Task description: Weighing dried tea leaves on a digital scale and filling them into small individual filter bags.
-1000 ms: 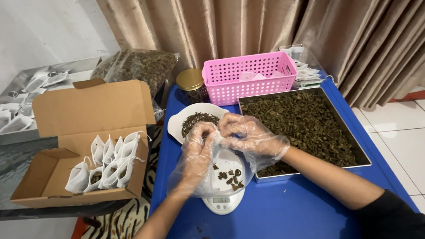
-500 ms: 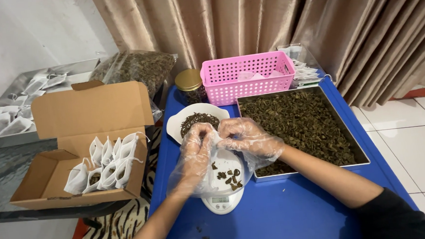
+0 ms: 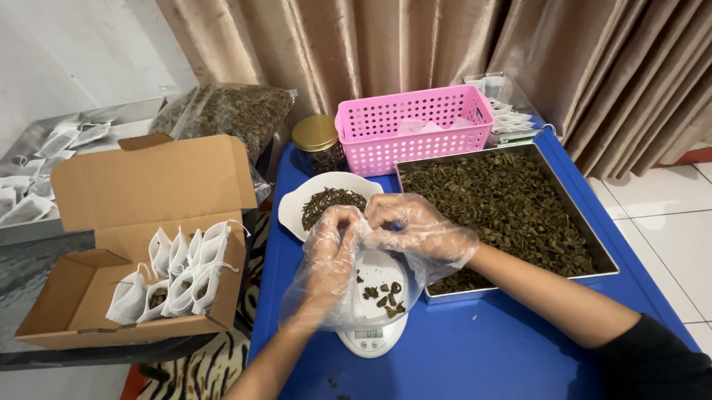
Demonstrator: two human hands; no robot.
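My left hand (image 3: 332,254), in a loose clear plastic glove, comes up from the lower left with the forearm slanting toward the middle of the blue table (image 3: 494,355); its fingers are curled and pinched together at the tips on something small and pale that I cannot make out under the glove. My right hand (image 3: 416,231), gloved the same way, reaches in from the lower right, the black sleeve pushed up the forearm, its fingertips bunched and meeting the left ones just above the small white scale (image 3: 373,337). On the scale sits a white dish (image 3: 377,292) with a few dark dried pieces in it. Going from the left: a grey metal tray (image 3: 17,234) holds scattered white filter bags; near it an open cardboard box (image 3: 132,268) carries a row of small white drawstring bags (image 3: 177,266) standing upright, some showing dark filling. Behind the box lies a clear plastic bag (image 3: 226,113) full of dried leaves. A glass jar with a gold lid (image 3: 314,135) stands just beside a pink slotted basket (image 3: 413,128) holding pale packets. In front of the jar, a white bowl (image 3: 295,207) contains a heap of dark dried strands, partly behind my hands. To the right, a wide steel tray (image 3: 594,244) is filled with dried brownish-green leaves, its near corner touching my right wrist.
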